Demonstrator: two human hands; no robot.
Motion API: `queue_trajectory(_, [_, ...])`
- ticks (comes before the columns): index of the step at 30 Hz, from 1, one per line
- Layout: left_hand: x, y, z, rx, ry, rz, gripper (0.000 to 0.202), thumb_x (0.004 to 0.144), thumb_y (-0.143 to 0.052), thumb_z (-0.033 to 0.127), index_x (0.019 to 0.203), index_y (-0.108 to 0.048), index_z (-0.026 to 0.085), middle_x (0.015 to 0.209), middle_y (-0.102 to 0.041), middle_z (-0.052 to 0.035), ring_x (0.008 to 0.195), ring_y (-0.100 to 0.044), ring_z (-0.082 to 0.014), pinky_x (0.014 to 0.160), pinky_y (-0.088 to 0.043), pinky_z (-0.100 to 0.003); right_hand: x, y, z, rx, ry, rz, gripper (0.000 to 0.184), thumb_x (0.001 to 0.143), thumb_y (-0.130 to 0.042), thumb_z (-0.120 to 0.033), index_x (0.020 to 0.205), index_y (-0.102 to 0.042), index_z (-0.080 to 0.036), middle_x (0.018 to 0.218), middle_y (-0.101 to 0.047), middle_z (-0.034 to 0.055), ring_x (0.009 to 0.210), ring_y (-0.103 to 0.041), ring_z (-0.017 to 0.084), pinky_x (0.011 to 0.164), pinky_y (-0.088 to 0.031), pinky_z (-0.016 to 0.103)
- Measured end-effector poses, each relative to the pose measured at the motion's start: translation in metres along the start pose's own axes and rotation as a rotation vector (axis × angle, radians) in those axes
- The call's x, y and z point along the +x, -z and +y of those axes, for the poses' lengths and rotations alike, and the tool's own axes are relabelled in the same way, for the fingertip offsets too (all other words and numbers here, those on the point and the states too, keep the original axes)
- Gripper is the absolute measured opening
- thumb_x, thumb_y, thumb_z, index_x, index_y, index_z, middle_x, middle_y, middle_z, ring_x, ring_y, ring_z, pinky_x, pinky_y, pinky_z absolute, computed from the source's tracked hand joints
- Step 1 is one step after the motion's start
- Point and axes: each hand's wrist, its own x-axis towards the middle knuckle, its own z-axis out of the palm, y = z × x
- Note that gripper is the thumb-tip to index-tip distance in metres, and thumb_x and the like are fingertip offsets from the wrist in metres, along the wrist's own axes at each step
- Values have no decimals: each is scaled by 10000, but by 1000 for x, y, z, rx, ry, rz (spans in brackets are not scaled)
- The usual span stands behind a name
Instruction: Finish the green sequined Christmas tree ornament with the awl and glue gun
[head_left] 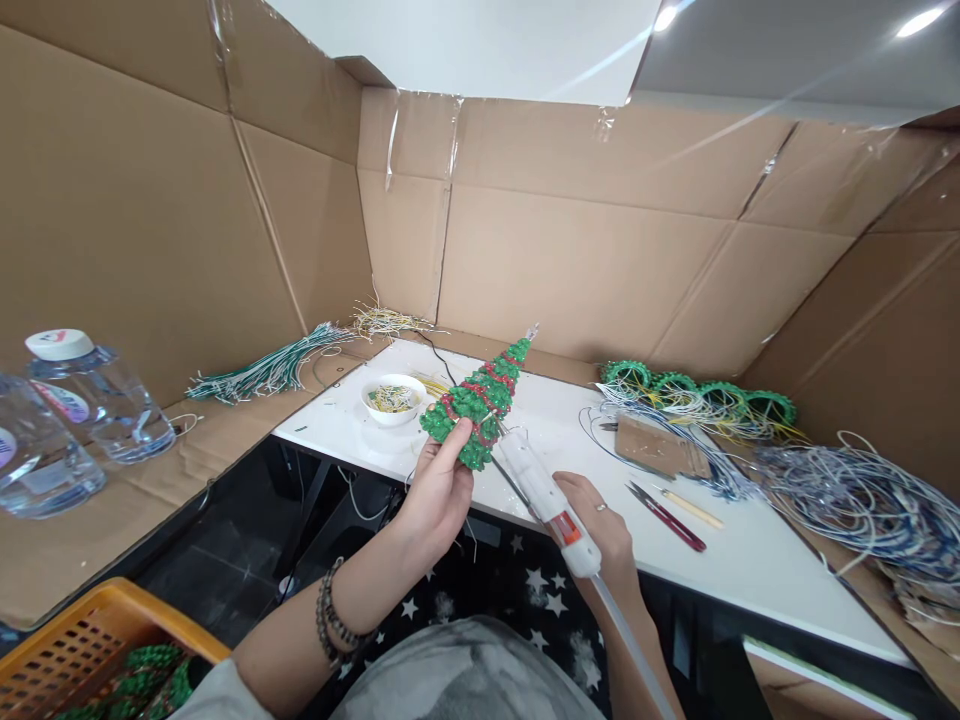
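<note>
A small green beaded Christmas tree (480,395) with red bead strands and a clear tip leans to the upper right. My left hand (442,480) grips it near its base, thumb on the front. In my right hand (596,520) is a white hot glue gun (540,490) with an orange-red patch and a clear glue stick trailing from its back end. The gun's nozzle points at the tree's lower right side; I cannot tell whether they touch. Thin wire ends hang below the tree.
A white bowl (392,400) of small pieces stands on the white table (600,460). Red-handled snips (667,518), a wooden-handled tool (694,508) and a cardboard piece (660,447) lie right. Wire bundles (832,490) and green rings (720,397) sit farther. Water bottles (105,400) and an orange basket (105,615) are left.
</note>
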Motion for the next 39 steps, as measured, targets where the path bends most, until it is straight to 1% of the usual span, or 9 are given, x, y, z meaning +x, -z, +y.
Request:
queue_trajectory(8, [1,1,1,-1,11,-14,176,878,-675,102,1011,-757,183,1006,-790,-19,934,-706,-101,882,-526,-192,0,2,-3,8,-26,-17,228,932,-406,-101,946,-617,-188,947,-702,88,808,-694,156,607,-485,217])
queue_trajectory(12, [1,2,1,5,12,-27,174,848,-717,119,1005,-758,181,1002,-791,-20,934,-705,-103,892,-524,-192,2,2,-4,29,3,1,228,926,-405,-84,913,-609,-187,925,-697,84,802,-692,149,591,-473,210])
queue_trajectory(18, [1,3,-1,11,1,-33,206,821,-751,145,1023,-750,189,1024,-788,-20,976,-706,-129,971,-504,-239,2,1,-2,43,0,1,238,920,-404,-87,889,-616,-189,921,-701,83,759,-691,146,591,-476,212])
queue_trajectory(23, [1,0,0,19,-8,-27,313,802,-763,159,1111,-727,197,1068,-782,-30,1048,-698,-164,1035,-476,-283,-1,0,-1,45,-25,-21,237,932,-413,-100,914,-630,-192,939,-705,86,781,-699,156,593,-486,217])
queue_trajectory(27, [0,-1,2,22,-10,-32,350,788,-773,164,1132,-720,203,1099,-775,-40,1120,-679,-195,1081,-448,-319,-6,0,3,108,-82,10,150,943,-499,-194,989,-641,-199,972,-719,85,849,-709,183,663,-530,240])
queue_trajectory(30, [1,0,2,32,-7,-23,270,813,-751,165,1081,-736,187,1113,-770,-49,1133,-670,-188,1081,-444,-309,-6,1,14,229,-271,31,194,920,-578,-351,1030,-651,-208,917,-728,66,801,-697,202,682,-542,278])
queue_trajectory(35, [2,3,1,35,-15,-20,229,843,-724,158,1068,-741,196,1122,-767,-37,1113,-672,-158,1065,-446,-273,12,2,54,269,-796,-43,459,789,-582,-602,895,-666,-163,777,-713,74,668,-639,215,637,-506,335])
queue_trajectory(37, [3,3,1,34,-15,-21,231,846,-721,156,1073,-740,196,1115,-770,-37,1101,-677,-155,1070,-448,-278,21,1,68,247,-901,-93,470,760,-574,-606,826,-665,-150,660,-689,74,589,-620,216,596,-478,340])
queue_trajectory(39, [4,3,0,33,-8,-20,259,846,-724,162,1102,-731,196,1120,-769,-40,1105,-678,-160,1085,-445,-293,27,-1,78,231,-950,-145,444,734,-592,-592,753,-656,-153,542,-650,63,526,-605,222,549,-440,336])
